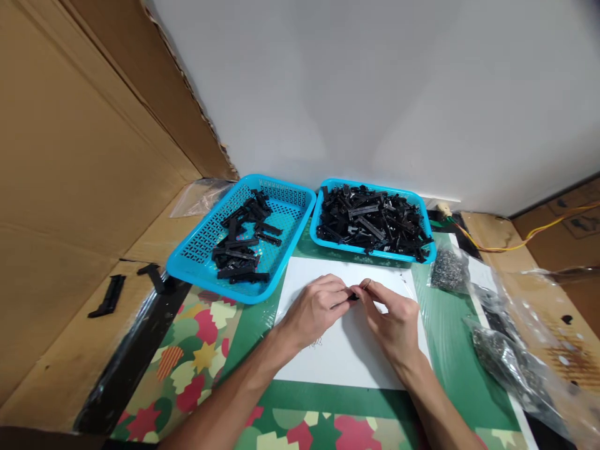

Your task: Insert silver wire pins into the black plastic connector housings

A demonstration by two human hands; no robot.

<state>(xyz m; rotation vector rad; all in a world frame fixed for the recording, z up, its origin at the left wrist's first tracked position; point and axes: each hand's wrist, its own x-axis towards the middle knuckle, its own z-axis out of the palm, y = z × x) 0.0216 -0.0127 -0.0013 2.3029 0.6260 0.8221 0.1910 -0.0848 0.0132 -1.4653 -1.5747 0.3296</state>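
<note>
Both my hands meet over a white sheet (pixel 337 359) on the table. My left hand (pixel 323 303) is closed on a small black plastic part (pixel 354 297), most of which is hidden by the fingers. From the right, my right hand (pixel 389 309) pinches at the same spot, thumb and forefinger together; a thin bit shows at its fingertips, too small to name. A few tiny wire-like pieces (pixel 317 342) lie on the sheet beneath my left wrist.
At the back left is a blue basket (pixel 180 262) partly filled with black plastic parts (pixel 237 253). Beside it, another blue basket (pixel 323 240) is heaped with similar parts. Plastic bags of small metal pieces (pixel 447 270) lie at right. Two black parts (pixel 110 297) rest on cardboard at left.
</note>
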